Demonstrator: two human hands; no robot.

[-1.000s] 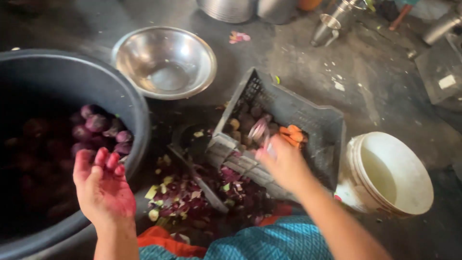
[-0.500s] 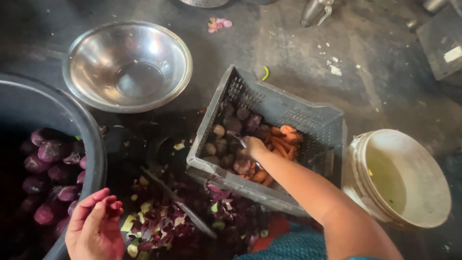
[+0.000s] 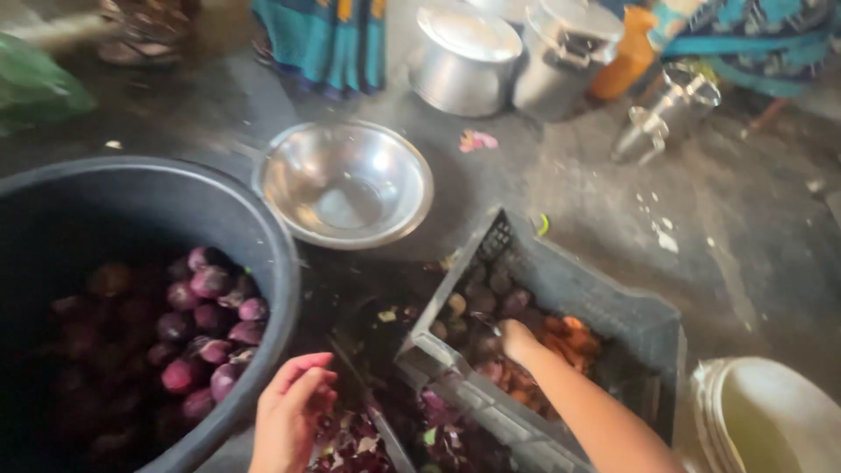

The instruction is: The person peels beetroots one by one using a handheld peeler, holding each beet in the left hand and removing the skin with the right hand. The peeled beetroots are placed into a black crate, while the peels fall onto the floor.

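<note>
The right hand [image 3: 517,340] is now reaching deeper into the grey crate [image 3: 613,307], while the left hand [image 3: 293,407] is hovering lower beside the black tub [image 3: 263,228].

Bare hands [image 3: 293,412], forearms unsleeved

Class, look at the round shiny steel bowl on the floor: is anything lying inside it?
No. The round shiny steel bowl shows only its bare reflective inside, while the purple onions sit in the large black tub beside it.
</note>
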